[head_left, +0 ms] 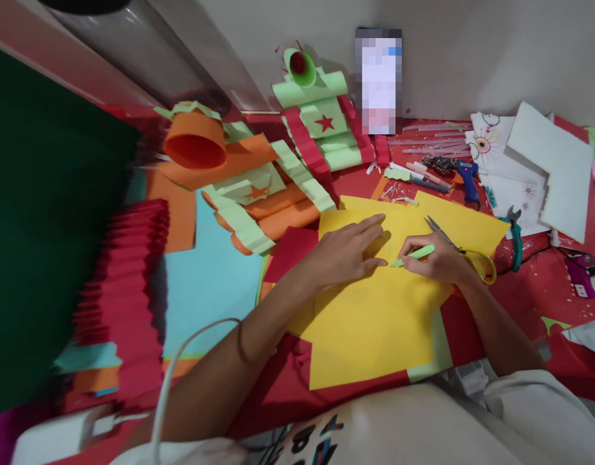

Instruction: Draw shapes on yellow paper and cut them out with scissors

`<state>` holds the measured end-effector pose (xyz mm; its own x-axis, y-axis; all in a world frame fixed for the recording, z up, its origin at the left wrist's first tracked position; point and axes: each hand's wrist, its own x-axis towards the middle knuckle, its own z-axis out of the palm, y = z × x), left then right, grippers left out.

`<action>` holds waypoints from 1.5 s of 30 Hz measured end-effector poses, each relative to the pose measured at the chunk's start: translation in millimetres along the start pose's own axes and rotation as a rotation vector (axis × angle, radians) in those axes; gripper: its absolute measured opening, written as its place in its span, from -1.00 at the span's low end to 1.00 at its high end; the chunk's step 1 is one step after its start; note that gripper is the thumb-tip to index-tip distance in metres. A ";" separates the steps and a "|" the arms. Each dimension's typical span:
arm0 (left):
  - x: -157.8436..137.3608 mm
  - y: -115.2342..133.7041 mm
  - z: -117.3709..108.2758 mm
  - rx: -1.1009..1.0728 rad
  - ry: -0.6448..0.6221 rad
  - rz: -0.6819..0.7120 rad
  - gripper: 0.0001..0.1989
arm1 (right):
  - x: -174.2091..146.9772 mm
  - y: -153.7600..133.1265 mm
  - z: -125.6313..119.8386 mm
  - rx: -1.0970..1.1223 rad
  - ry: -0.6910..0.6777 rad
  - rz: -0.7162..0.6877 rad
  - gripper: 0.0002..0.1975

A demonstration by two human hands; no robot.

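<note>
A sheet of yellow paper (369, 323) lies in front of me, over other yellow, red and pale green sheets. My left hand (350, 248) rests on it with the fingers stretched out. A light green pen (420, 252) is pinched in my right hand (430, 258), its tip at the yellow paper just right of my left thumb. Scissors with yellow handles (484, 266) lie beside and partly behind my right hand. Farther back stand a green and red paper model with a star (323, 123) and an orange and green one (263, 194).
A phone (378, 81) leans on the wall. To the right lie a blue glue gun (464, 175), glue sticks (437, 145), teal pliers (516, 242) and a white foam board (552, 168). Pleated red paper (132, 284) and a blue sheet (210, 297) are at left; a white cable (168, 381) crosses my left arm.
</note>
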<state>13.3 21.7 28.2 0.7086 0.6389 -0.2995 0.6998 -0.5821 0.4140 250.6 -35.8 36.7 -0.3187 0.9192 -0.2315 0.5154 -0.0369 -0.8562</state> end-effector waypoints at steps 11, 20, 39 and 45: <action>-0.9 -2.0 2.2 -0.008 -0.003 0.005 -0.32 | 0.1 -1.5 0.5 -0.006 0.017 -0.004 -0.91; -1.4 -2.1 2.2 -0.001 0.004 0.002 -0.34 | -1.2 -3.2 -1.5 -0.055 -0.069 -0.022 -0.93; -1.3 -0.7 1.2 -0.013 0.010 0.003 -0.35 | -1.1 -2.2 -3.9 -0.070 -0.167 -0.094 -0.93; -0.7 -2.5 3.1 -0.026 0.008 0.005 -0.30 | -1.5 -1.0 -3.3 -0.095 -0.152 -0.097 -0.93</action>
<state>11.3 21.1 24.7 0.7112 0.6402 -0.2904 0.6936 -0.5721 0.4377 253.2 -35.8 39.4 -0.4835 0.8465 -0.2229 0.5468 0.0932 -0.8320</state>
